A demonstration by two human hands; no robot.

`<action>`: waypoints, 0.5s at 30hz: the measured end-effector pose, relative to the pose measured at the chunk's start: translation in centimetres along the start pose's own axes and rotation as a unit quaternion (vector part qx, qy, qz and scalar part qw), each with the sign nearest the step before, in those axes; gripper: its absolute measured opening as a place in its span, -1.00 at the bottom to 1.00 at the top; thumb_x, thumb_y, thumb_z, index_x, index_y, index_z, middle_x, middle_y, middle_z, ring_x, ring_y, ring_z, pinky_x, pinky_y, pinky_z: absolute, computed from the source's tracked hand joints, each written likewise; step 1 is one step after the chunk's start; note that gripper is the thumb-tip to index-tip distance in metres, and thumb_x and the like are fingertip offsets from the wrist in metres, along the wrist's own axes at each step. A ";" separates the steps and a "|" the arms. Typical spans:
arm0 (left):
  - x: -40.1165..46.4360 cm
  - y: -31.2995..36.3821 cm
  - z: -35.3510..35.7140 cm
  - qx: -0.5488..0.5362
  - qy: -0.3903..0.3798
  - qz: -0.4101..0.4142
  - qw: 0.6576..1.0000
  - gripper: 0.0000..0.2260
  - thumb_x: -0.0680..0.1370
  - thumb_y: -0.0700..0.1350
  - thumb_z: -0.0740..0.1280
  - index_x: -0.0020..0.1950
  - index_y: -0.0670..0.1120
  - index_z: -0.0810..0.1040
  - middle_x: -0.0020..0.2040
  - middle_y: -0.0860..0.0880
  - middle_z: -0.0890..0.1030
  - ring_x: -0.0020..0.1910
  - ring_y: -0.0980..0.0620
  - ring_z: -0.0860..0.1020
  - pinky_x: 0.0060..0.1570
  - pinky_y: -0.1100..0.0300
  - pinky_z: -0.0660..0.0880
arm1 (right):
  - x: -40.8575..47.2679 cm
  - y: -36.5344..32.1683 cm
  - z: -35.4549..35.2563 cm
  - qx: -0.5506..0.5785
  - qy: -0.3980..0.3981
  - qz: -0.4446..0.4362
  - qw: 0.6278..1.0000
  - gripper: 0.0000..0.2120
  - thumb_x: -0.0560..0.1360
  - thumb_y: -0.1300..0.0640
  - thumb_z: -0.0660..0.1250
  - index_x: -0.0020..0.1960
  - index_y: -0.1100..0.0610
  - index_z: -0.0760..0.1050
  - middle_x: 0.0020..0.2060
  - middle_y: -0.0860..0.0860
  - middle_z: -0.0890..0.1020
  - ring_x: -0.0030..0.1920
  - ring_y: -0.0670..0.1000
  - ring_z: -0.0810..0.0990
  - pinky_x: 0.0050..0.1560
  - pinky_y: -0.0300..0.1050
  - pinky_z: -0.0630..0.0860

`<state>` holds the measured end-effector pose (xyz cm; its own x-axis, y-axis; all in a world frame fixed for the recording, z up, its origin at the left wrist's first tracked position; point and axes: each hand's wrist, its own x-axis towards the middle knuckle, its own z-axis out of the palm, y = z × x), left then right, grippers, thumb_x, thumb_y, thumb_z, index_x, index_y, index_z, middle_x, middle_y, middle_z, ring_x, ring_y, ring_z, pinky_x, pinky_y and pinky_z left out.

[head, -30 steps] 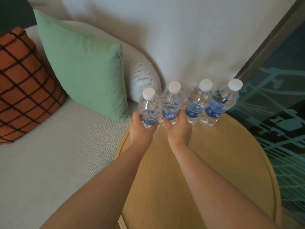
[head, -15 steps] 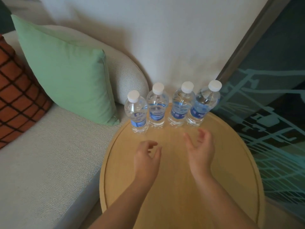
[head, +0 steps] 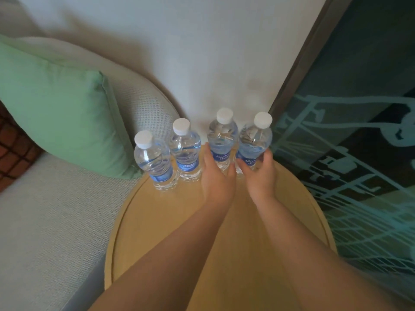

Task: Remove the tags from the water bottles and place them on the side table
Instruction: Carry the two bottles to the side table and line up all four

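Round wooden side table (head: 157, 221) fills the lower middle of the head view; four water bottles stand upright in a row along its far edge, roughly 11 to 1 o'clock from the table's centre; all have white caps and blue labels.

First bottle (head: 155, 160), farthest left at about 11 o'clock, stands free; second bottle (head: 186, 151) just beside it, also free; no hand on either.

Left hand (head: 216, 178) reaches forward, fingers curled around the lower part of the third bottle (head: 222, 138) near 12 o'clock; thumb on its left side, fingers on the right; gripping it.

Right hand (head: 260, 176) likewise wrapped on the base of the fourth bottle (head: 256, 140) at about 1 o'clock; fingers visible on both flanks; gripping.

Both held bottles appear to rest on the table; bases hidden by the hands, so contact cannot be confirmed.

Tags: none clearly made out on any neck; picture soft there.

Green cushion (head: 58, 122) at 9 o'clock on a pale sofa (head: 45, 221).
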<state>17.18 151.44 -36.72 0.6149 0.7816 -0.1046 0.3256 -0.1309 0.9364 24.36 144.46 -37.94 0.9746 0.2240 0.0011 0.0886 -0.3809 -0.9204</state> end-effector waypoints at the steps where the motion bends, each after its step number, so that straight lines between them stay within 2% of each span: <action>1: 0.4 0.1 0.4 0.004 0.011 -0.013 1.000 -0.30 0.54 -0.03 0.37 0.56 0.03 0.05 0.52 0.01 0.28 0.45 0.04 0.32 0.36 -0.04 0.37 | 0.0 0.1 -0.1 -0.005 0.002 -0.004 1.000 -0.46 0.37 0.10 0.52 0.29 -0.01 0.40 0.04 -0.20 0.55 -0.06 -0.49 0.44 -0.08 -0.49 0.34; 4: 1.7 0.7 1.3 -0.002 0.032 -0.048 0.998 -0.34 0.53 -0.01 0.39 0.54 -0.03 0.15 0.47 -0.04 0.33 0.45 -0.04 0.31 0.36 -0.07 0.34 | -0.1 0.0 -0.5 -0.010 0.022 -0.005 1.000 -0.46 0.37 0.11 0.52 0.28 0.02 0.40 0.09 -0.12 0.58 -0.01 -0.33 0.51 0.03 -0.30 0.46; 6: 2.5 0.8 1.7 0.005 0.049 -0.057 0.997 -0.43 0.51 -0.03 0.41 0.46 -0.07 0.28 0.39 -0.08 0.39 0.39 -0.08 0.36 0.32 -0.09 0.36 | -0.1 0.1 -0.7 -0.009 0.036 -0.003 0.999 -0.47 0.37 0.12 0.52 0.28 0.03 0.40 0.10 -0.08 0.58 0.02 -0.19 0.52 0.09 -0.12 0.52; 8: 3.0 0.8 1.7 0.002 0.056 -0.059 0.997 -0.48 0.48 -0.04 0.44 0.38 -0.08 0.35 0.32 -0.08 0.43 0.31 -0.09 0.43 0.26 -0.09 0.40 | 0.1 0.2 -0.7 -0.010 0.040 -0.001 0.999 -0.47 0.38 0.13 0.51 0.28 0.03 0.39 0.09 -0.06 0.58 0.04 -0.13 0.53 0.11 -0.04 0.54; 11: 3.1 0.8 1.9 0.015 0.051 -0.046 0.998 -0.50 0.46 -0.03 0.47 0.34 -0.07 0.38 0.27 -0.03 0.45 0.24 -0.06 0.47 0.21 0.00 0.42 | 0.3 0.2 -0.6 -0.010 0.041 0.005 0.999 -0.47 0.38 0.13 0.51 0.27 0.03 0.38 0.11 -0.04 0.58 0.07 -0.09 0.54 0.12 -0.02 0.53; 15: 2.8 0.7 2.0 0.017 0.033 -0.037 0.999 -0.48 0.47 -0.03 0.46 0.37 -0.04 0.38 0.28 -0.01 0.46 0.22 -0.01 0.48 0.06 0.20 0.34 | 0.3 -0.1 -0.4 -0.004 0.047 0.025 0.999 -0.46 0.39 0.12 0.50 0.29 0.03 0.36 0.11 -0.09 0.56 0.06 -0.13 0.52 0.04 -0.20 0.44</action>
<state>20.62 152.31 -37.05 0.5400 0.8282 -0.1503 0.3943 -0.0911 0.9145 24.75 144.23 -37.65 0.9929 0.1190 -0.0084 0.0399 -0.3973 -0.9168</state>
